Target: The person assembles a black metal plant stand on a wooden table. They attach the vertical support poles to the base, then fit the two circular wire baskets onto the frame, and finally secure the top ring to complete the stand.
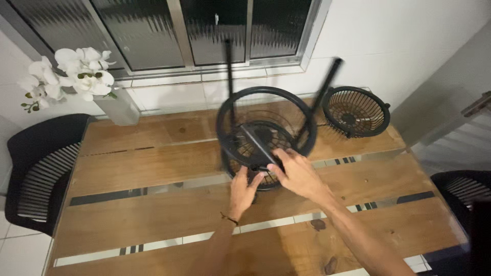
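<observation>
A black wire basket frame [266, 134] with a round rim and straight black rods stands tilted on the wooden table [153, 214]. My left hand [244, 190] grips its lower edge from below. My right hand [296, 173] holds the rim and a crossbar on the near right side. Two rods stick up toward the window, blurred. A second black wire basket [356, 111] sits apart at the far right of the table.
A vase with white orchids [76, 76] stands at the table's far left corner. Black chairs sit at the left [38, 163] and right [463, 191]. A tiled wall and window lie behind the table.
</observation>
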